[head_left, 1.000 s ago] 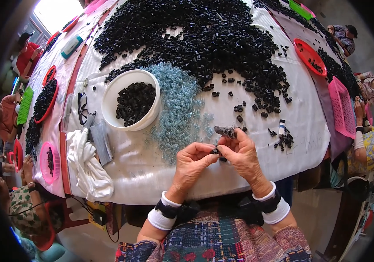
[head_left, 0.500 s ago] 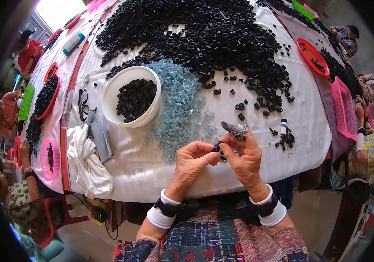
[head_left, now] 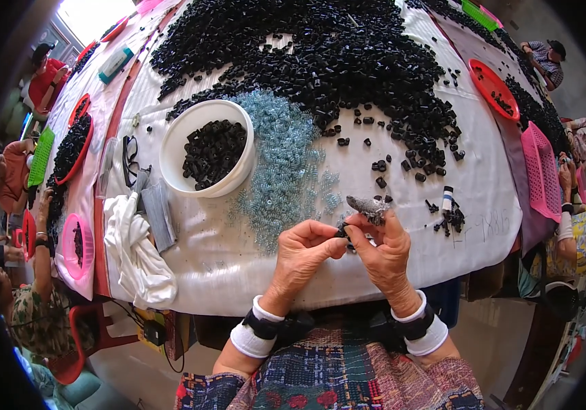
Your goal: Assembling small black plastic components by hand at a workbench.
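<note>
My left hand [head_left: 304, 256] pinches a small black plastic part [head_left: 342, 231] between thumb and fingertips. Meeting it from the other side, the thumb and fingers of my right hand [head_left: 380, 254] are closed at the same part. A rough grey, pointed piece [head_left: 368, 206] juts out at the top of my right fingers; whether it is a held tool or a finger covering, I cannot tell. Beyond my hands lies a spread of clear bluish little springs or rings [head_left: 276, 171]. A big heap of black parts [head_left: 307, 61] covers the far side of the table.
A white bowl [head_left: 244, 164] holds black parts. Left of it lie eyeglasses [head_left: 129, 160], a grey folded cloth [head_left: 158, 215] and a white cloth [head_left: 136, 256]. At right, a small white-and-dark tube [head_left: 447, 198] stands among black bits. Co-workers sit along both sides with red plates [head_left: 479, 67] and pink baskets [head_left: 538, 171].
My hands stay almost in place, still joined at the small black part. On the left, a co-worker's arm has reached farther forward toward the black parts.
</note>
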{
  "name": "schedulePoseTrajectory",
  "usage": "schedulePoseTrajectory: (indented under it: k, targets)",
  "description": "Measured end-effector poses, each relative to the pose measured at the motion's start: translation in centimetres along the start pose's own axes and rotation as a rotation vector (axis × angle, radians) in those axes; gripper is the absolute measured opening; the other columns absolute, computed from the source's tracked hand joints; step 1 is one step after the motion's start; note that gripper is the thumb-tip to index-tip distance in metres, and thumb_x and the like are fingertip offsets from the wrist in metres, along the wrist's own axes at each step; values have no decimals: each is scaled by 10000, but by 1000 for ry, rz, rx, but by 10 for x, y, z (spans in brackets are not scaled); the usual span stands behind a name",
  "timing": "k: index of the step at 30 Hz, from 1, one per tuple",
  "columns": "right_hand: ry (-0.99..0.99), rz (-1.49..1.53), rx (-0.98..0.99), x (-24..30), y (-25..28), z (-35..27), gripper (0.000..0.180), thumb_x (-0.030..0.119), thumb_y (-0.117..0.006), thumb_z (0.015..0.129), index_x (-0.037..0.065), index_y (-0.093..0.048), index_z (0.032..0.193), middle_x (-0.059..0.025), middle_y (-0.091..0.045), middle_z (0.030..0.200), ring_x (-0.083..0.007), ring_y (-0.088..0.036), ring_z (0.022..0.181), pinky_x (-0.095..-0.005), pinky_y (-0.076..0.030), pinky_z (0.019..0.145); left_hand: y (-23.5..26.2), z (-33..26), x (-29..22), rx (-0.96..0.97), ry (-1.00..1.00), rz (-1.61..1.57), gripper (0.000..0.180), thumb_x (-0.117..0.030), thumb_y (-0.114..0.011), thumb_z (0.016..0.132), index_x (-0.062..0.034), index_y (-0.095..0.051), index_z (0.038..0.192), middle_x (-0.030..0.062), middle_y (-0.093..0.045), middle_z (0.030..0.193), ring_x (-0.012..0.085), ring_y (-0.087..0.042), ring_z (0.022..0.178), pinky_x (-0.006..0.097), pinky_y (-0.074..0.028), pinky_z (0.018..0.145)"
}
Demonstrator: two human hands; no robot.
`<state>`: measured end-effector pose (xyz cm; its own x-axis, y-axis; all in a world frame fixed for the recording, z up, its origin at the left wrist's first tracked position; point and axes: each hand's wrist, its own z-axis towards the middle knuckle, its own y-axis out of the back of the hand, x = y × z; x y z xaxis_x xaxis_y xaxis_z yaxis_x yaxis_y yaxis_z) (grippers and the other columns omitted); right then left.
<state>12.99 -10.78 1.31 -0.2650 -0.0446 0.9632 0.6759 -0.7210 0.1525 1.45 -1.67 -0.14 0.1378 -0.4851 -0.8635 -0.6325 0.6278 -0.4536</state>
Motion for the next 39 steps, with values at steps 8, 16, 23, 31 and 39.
schedulePoseTrajectory:
  k: [8,16,23,31,39]
  targets:
    - [116,-186,13,6,0,-1,177,-17,-667,759,9,-600,920,-110,-656,780,-195,-662,694,-288,-508,625,0,-2,4,-19,-11,20,146,-35,-679,800,22,-592,902,99,-658,766,139,-636,686,248,-522,645]
    - [305,-320,63,6,4,1,214,-69,-615,723,3,-600,924,-141,-583,764,-308,-591,659,-357,-469,572,-1,1,-6,11,114,28,148,-44,-675,802,27,-620,919,94,-663,796,135,-633,699,228,-513,639]
    - [316,-321,82,6,4,3,222,-83,-608,704,-5,-589,910,-149,-572,761,-322,-576,671,-373,-464,584,-5,2,-17,-5,180,-2,136,-71,-672,808,18,-636,905,87,-666,837,147,-653,723,215,-525,635]
    - [325,-317,101,2,4,2,247,-74,-612,684,-6,-577,919,-155,-561,788,-327,-567,694,-376,-464,596,-3,8,-15,-13,285,-26,93,-70,-583,837,-3,-604,898,65,-635,794,115,-615,667,219,-512,610]
    - [264,-370,222,1,5,2,342,60,-706,637,-31,-539,921,-195,-512,948,-360,-525,851,-400,-455,715,-9,9,-17,-62,260,-102,85,-83,-605,813,-3,-620,839,60,-644,767,96,-604,646,206,-500,594]
